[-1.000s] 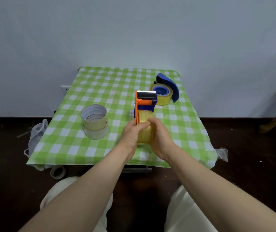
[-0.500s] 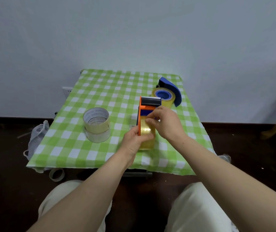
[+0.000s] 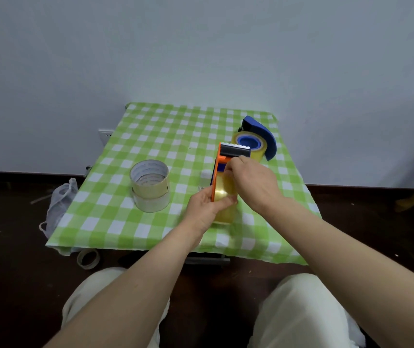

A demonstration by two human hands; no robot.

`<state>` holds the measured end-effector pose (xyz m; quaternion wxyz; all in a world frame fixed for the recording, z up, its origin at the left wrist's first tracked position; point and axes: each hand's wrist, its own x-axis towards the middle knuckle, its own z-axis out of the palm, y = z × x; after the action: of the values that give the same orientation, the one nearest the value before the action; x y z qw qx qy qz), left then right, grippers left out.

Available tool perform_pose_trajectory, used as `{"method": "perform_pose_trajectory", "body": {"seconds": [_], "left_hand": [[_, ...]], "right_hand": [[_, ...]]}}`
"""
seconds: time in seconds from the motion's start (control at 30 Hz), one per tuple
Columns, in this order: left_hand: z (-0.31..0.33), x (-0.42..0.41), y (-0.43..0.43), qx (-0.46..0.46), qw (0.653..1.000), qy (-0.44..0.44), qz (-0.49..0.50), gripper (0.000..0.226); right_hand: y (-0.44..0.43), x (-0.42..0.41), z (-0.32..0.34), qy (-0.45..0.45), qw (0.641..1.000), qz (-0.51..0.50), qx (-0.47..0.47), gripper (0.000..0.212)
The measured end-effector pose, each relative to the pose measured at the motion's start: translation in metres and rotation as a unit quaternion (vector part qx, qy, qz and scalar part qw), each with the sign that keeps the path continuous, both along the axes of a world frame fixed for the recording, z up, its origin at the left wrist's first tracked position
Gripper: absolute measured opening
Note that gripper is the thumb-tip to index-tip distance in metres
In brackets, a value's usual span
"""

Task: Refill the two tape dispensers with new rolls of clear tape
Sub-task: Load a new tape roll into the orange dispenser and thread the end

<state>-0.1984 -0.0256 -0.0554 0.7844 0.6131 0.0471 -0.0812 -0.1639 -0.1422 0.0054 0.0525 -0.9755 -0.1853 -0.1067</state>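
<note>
An orange tape dispenser [image 3: 222, 160] with a black toothed blade at its far end stands over the green checked table, with a clear yellowish roll [image 3: 224, 197] mounted in it. My left hand [image 3: 204, 207] grips the dispenser and roll from below and the left. My right hand [image 3: 250, 183] reaches over the roll, its fingertips pinching at the tape just behind the blade. A blue dispenser [image 3: 262, 136] with a roll in it lies at the far right of the table. Two spare rolls [image 3: 150, 185] are stacked at the left.
The small table [image 3: 150, 136] stands against a white wall. A used tape core [image 3: 88, 258] lies on the dark floor below the table's front left corner, beside a white bag [image 3: 59, 204]. My knees are below the front edge.
My right hand moved up from the near side of the roll, over it, to the tape by the blade. The dispenser stayed in my left hand.
</note>
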Motion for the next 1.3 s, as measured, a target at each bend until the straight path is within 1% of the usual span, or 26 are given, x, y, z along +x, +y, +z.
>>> {"method": "perform_pose_trajectory", "body": {"seconds": [0.07, 0.13, 0.17, 0.23, 0.27, 0.37, 0.5, 0.57, 0.6, 0.67, 0.73, 0.8, 0.97, 1.07, 1.13, 1.2, 1.3], "left_hand": [[0.002, 0.000, 0.000, 0.004, 1.000, -0.002, 0.002, 0.017], [0.003, -0.001, 0.000, 0.006, 1.000, -0.002, 0.003, 0.016], [0.003, -0.001, -0.001, 0.009, 1.000, 0.001, 0.008, 0.016], [0.004, 0.000, -0.001, 0.015, 0.999, 0.010, 0.028, 0.011], [0.005, 0.001, 0.000, 0.013, 0.999, 0.014, 0.037, 0.012], [0.008, 0.003, 0.003, 0.013, 0.999, 0.021, 0.027, 0.015], [0.005, 0.001, 0.003, 0.015, 0.999, 0.020, 0.021, 0.018], [0.005, 0.002, 0.002, 0.019, 0.999, 0.022, 0.017, 0.018], [0.006, 0.003, 0.002, 0.021, 0.999, 0.026, 0.013, 0.016], [0.007, 0.003, 0.002, 0.021, 0.999, 0.030, -0.002, 0.010], [0.008, 0.003, 0.003, 0.025, 0.999, 0.031, -0.018, 0.014], [0.008, 0.003, 0.004, 0.021, 0.999, 0.025, -0.022, 0.017], [0.013, 0.005, 0.005, 0.028, 0.999, 0.003, -0.019, 0.008], [0.014, 0.006, 0.004, 0.045, 0.999, 0.002, -0.002, 0.006], [0.013, 0.007, 0.004, 0.056, 0.998, 0.002, 0.011, 0.010], [0.013, 0.008, 0.002, 0.067, 0.998, 0.001, 0.015, 0.020], [0.016, 0.009, 0.001, 0.062, 0.998, 0.008, 0.020, 0.033]], "right_hand": [[-0.001, -0.001, 0.002, -0.002, 1.000, 0.005, -0.020, 0.022], [-0.001, -0.002, 0.003, 0.007, 1.000, 0.006, -0.020, 0.026], [-0.001, -0.003, 0.004, 0.017, 1.000, 0.003, -0.005, 0.026], [0.000, -0.003, 0.008, 0.038, 0.998, -0.012, 0.054, 0.023], [0.001, -0.001, 0.010, 0.048, 0.996, -0.018, 0.079, 0.021], [0.003, 0.007, 0.018, 0.086, 0.989, -0.033, 0.113, 0.020], [0.000, 0.010, 0.023, 0.138, 0.970, -0.007, 0.199, 0.020], [-0.001, 0.008, 0.025, 0.157, 0.963, -0.001, 0.217, 0.019], [-0.001, 0.008, 0.025, 0.162, 0.964, -0.004, 0.209, 0.020], [-0.001, 0.011, 0.022, 0.142, 0.974, -0.017, 0.175, 0.018], [0.000, 0.013, 0.020, 0.115, 0.981, -0.028, 0.152, 0.012], [0.002, 0.013, 0.018, 0.095, 0.984, -0.036, 0.147, 0.009], [-0.002, 0.007, 0.017, 0.023, 0.987, -0.040, 0.152, 0.013], [-0.001, 0.004, 0.016, -0.003, 0.988, -0.037, 0.150, 0.016], [-0.002, 0.005, 0.016, 0.007, 0.982, -0.042, 0.183, 0.014], [-0.004, 0.009, 0.017, 0.032, 0.966, -0.061, 0.250, 0.011], [-0.006, 0.012, 0.020, 0.072, 0.951, -0.073, 0.291, 0.016]]}}
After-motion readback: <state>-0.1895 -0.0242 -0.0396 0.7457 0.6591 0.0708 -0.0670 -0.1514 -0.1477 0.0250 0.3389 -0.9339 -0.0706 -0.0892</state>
